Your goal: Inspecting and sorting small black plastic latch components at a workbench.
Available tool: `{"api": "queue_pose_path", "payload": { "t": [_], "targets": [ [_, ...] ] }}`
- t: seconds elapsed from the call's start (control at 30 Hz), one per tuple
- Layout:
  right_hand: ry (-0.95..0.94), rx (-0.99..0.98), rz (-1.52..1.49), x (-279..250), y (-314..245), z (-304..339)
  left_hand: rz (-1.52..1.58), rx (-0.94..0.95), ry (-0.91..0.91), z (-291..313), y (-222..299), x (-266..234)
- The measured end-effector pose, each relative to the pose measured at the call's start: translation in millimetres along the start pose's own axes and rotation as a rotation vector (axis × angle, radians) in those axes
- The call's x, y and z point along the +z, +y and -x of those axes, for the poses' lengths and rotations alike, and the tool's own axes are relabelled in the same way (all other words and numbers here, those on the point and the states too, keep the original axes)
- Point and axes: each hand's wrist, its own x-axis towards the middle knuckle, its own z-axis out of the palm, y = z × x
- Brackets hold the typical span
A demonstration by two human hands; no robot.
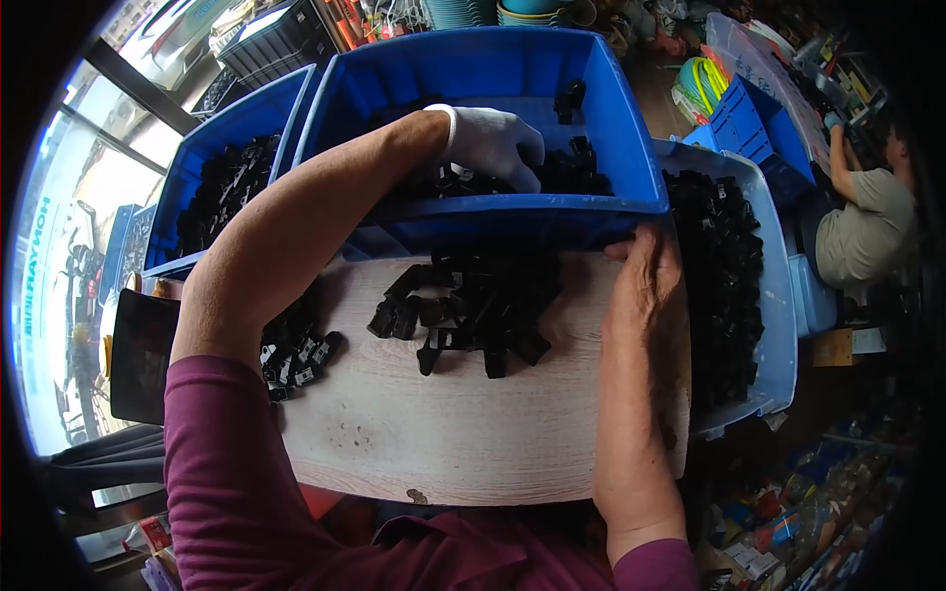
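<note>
My left hand (493, 146), in a white glove, reaches into the large blue bin (434, 207). Its fingers are bent but apart, just over small black plastic parts (574, 172); I see nothing held, though the fingertips are partly hidden. Bare and partly turned edge-on, my right hand (645, 266) is by the bin's front right corner. The thumb points left, apart from the other fingers, and nothing shows in that hand. Between my arms, a pile of black plastic parts (483, 310) lies on the pale wooden board. More black parts (301, 350) lie beside my left forearm.
A second blue bin (296, 108) of black parts stands at the left. On the right is a translucent tub (778, 295), also full of them. The worn wooden board (443, 433) ends near my body. A co-worker (867, 222) sits at far right.
</note>
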Motion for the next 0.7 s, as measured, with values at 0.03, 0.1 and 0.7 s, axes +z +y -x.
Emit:
{"api": "queue_pose_path", "payload": {
  "t": [0.03, 0.1, 0.7],
  "targets": [
    [0.001, -0.001, -0.022, 0, 2, -1, 0.036, 0.004, 0.001, 0, -1, 0],
    [0.001, -0.001, -0.021, -1, 4, -1, 0.071, 0.007, 0.002, -1, -3, 1],
    [-0.011, 0.003, 0.015, -1, 4, -1, 0.053, 0.178, 0.015, -6, 6, 3]
  ]
}}
